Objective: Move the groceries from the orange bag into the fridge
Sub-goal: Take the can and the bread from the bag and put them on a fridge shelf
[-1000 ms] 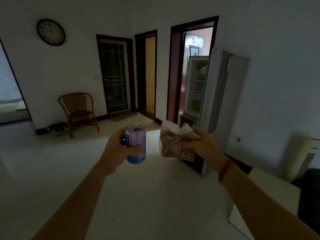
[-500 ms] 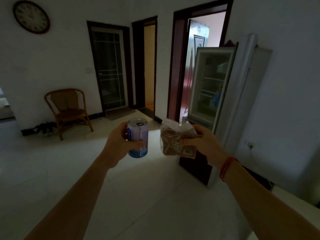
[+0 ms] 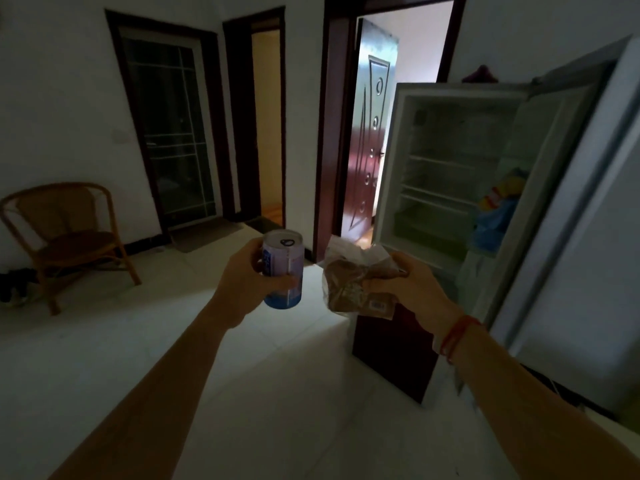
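Fridge (image 3: 391, 168) stands open, ahead-right of both hands. Right hand (image 3: 408, 289), pinching the bagged bread (image 3: 346, 289), is nearer its shelves. Left hand (image 3: 247, 282), wrapped round the upright can (image 3: 284, 271), is farther from the fridge. I'd expect the bread to go in first.

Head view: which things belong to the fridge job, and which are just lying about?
Job:
can, held in left hand
bag of brown food, held in right hand
fridge, door open

Lying about:
wicker chair
shoes beside it
doormat at the glass door
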Available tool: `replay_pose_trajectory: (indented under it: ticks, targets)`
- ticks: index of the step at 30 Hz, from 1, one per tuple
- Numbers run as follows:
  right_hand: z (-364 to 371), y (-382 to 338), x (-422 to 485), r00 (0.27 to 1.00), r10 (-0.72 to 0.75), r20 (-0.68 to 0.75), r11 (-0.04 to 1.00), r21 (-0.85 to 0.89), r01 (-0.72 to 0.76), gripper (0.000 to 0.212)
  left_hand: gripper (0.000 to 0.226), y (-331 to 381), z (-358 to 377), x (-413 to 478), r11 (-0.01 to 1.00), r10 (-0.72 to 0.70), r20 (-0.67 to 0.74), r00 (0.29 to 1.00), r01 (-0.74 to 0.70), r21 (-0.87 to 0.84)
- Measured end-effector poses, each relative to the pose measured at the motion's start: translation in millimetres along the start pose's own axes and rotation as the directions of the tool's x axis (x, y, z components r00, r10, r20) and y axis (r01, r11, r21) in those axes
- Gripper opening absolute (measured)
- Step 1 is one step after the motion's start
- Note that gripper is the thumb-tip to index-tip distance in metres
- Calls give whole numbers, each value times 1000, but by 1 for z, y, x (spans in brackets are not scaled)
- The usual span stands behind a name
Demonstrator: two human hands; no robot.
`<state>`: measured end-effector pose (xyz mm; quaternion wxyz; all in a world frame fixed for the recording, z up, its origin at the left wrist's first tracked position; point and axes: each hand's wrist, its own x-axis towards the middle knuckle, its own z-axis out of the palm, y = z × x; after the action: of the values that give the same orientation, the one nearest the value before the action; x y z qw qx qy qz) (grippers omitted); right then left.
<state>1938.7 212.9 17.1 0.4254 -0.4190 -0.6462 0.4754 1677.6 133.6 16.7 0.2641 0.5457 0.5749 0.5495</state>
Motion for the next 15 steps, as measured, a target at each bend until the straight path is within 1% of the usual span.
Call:
replay_pose_trajectory:
  ticks: [5, 8, 11, 15]
  targets:
    - [1, 12, 80, 999, 22, -24, 1000, -11, -22, 49, 71, -30, 6, 85, 999, 9, 43, 999, -7, -49]
    - [-2, 24, 125, 998, 48, -51, 999, -5, -48, 53, 68, -48, 15, 132, 999, 19, 55, 998, -16, -47]
    - [-10, 34, 174, 996, 46, -72, 999, 11, -45, 48, 67, -66, 26, 179, 999, 21, 72, 997, -18, -33]
    - [-23, 45, 249, 996, 52, -69, 998, 39, -49, 49, 66, -81, 46, 252, 1000, 12, 76, 997, -10, -24]
